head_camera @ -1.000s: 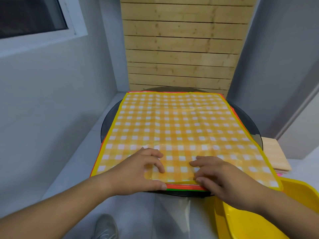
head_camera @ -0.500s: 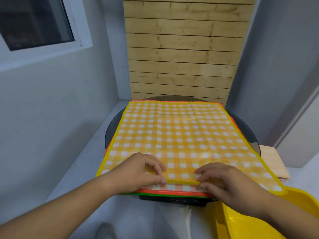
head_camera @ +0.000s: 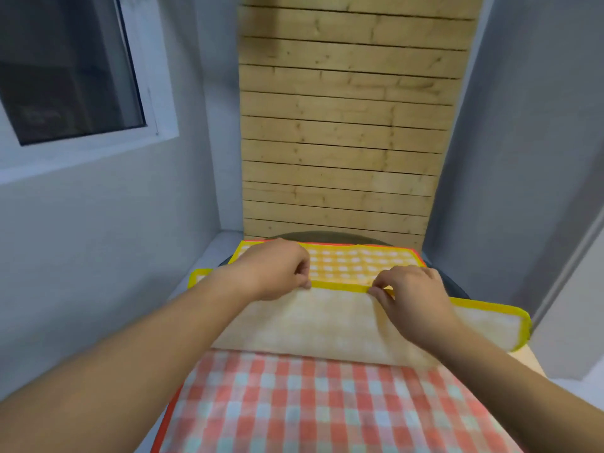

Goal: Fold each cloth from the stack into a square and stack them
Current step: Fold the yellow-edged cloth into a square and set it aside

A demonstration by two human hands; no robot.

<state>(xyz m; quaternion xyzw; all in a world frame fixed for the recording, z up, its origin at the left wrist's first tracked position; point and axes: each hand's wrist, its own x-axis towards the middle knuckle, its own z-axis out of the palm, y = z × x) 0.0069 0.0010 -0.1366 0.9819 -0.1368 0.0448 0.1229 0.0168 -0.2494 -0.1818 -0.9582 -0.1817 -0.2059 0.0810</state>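
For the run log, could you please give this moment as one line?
left hand: pinches yellow cloth edge | right hand: pinches same edge | yellow cloth: near half turned over, underside up | red cloth: flat underneath

Top cloth (head_camera: 327,322) sits mid-frame, its near edge doubled back toward the far edge, on the lower cloth (head_camera: 327,410) that fills the bottom centre. Left hand (head_camera: 277,273) and right hand (head_camera: 411,292) pinch that edge side by side. Desk (head_camera: 457,289) peeks out right; window (head_camera: 65,70) upper left, plank wall (head_camera: 343,125) behind.
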